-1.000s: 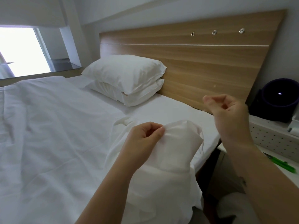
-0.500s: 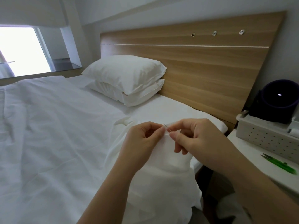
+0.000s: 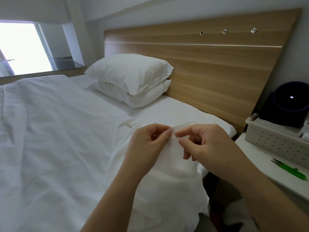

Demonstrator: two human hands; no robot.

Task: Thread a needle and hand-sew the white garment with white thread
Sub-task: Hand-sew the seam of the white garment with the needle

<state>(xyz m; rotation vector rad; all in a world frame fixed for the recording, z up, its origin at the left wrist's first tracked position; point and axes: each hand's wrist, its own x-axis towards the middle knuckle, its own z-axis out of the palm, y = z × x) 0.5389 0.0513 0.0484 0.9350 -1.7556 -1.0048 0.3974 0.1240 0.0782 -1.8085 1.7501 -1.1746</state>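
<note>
White garment (image 3: 170,178) in tight fingertip grip of left hand (image 3: 147,148), thin needle (image 3: 176,136) likewise in right hand (image 3: 209,144)

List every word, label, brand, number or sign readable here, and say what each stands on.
No text can be read.
Small tag on the lower pillow: it carries marks, too small and blurred to read.
Headboard, perforated box, green snips, white garment: no print shows.
</note>
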